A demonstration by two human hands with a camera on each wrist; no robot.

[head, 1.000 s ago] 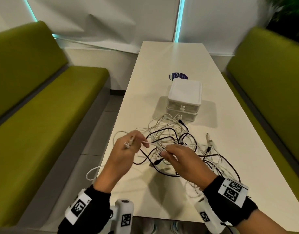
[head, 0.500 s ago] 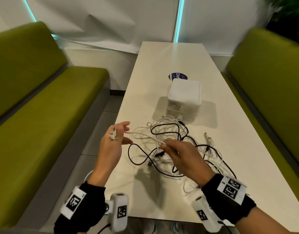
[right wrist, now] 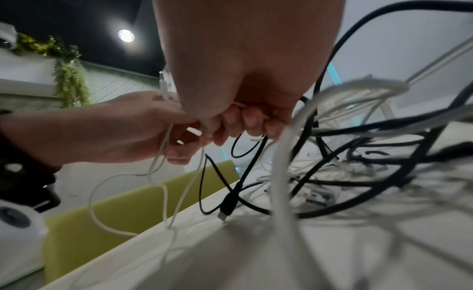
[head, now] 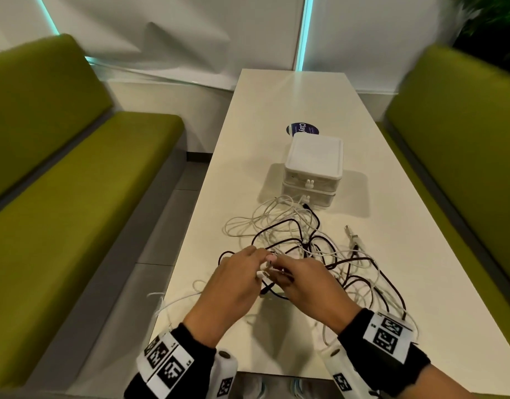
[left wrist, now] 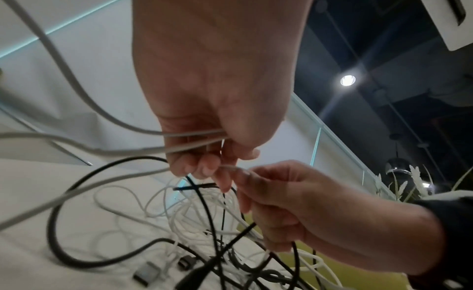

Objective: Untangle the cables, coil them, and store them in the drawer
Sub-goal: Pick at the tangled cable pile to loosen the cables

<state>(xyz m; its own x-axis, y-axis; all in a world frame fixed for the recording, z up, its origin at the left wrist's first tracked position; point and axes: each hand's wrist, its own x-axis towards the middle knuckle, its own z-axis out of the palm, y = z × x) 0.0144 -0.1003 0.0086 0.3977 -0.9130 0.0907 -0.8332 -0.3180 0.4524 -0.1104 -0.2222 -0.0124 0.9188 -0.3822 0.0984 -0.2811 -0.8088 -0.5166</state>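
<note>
A tangle of white and black cables (head: 302, 240) lies on the white table (head: 291, 105), in front of a small white two-drawer box (head: 313, 168) with both drawers closed. My left hand (head: 261, 264) and right hand (head: 281, 273) meet fingertip to fingertip over the tangle's near left side. In the left wrist view the left hand (left wrist: 204, 166) grips several strands of a white cable (left wrist: 102, 150), and the right hand (left wrist: 245, 173) pinches a thin white strand. A black plug (right wrist: 227, 205) dangles below the right hand (right wrist: 240, 122), its tip touching the table.
Green benches (head: 61, 214) run along both sides of the table. A white cable loop (head: 173, 300) hangs over the table's left edge. A loose plug end (head: 353, 234) lies to the right of the tangle. A blue round sticker (head: 301, 129) sits behind the box.
My left hand, which had pulled out to the left with a white plug end, has come back to meet the right hand. Both hands now sit lower, just above the tangle.
</note>
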